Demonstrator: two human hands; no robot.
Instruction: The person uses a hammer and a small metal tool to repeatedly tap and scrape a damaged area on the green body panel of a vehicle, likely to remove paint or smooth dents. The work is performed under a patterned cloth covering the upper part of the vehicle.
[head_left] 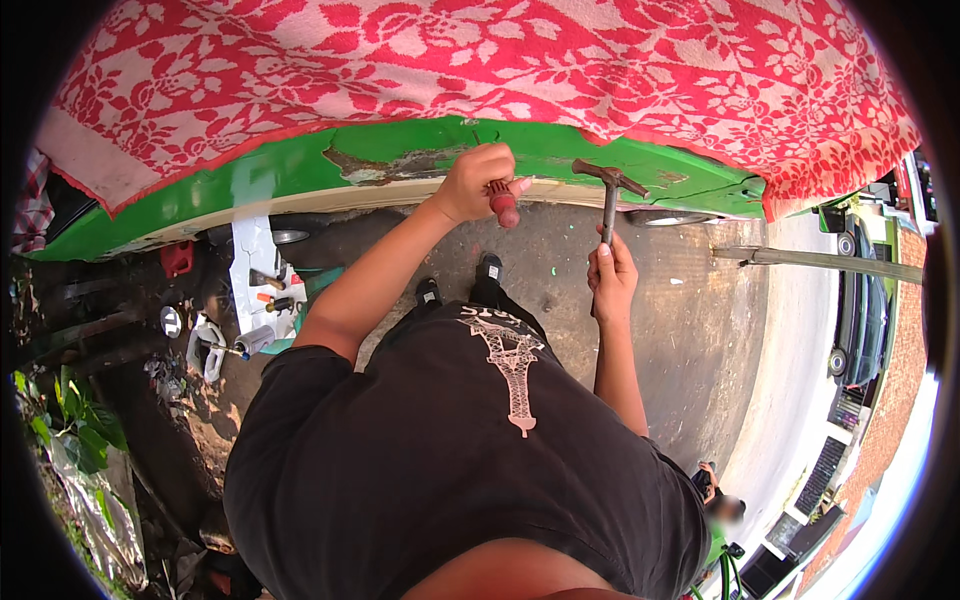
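Note:
My left hand [470, 180] is closed round a red-handled tool [505, 208] held against the lower edge of a green painted body panel [680, 160]; the far end of that tool is mostly hidden by my fingers. A rusty, flaking patch [385, 165] shows just left of that hand. My right hand [612, 270] grips a metal hammer [609, 200] upright by its shaft, its head to the right of my left hand and in front of the panel. A red and white floral cloth [420, 55] drapes over the panel's upper part.
Tools [275, 300] lie on a white sheet at the left, with a spray gun [252, 340] beside them. A pole [820, 260] juts from the right. A parked car [860, 310] and a person [725, 520] are at the right; plants [80, 420] grow lower left.

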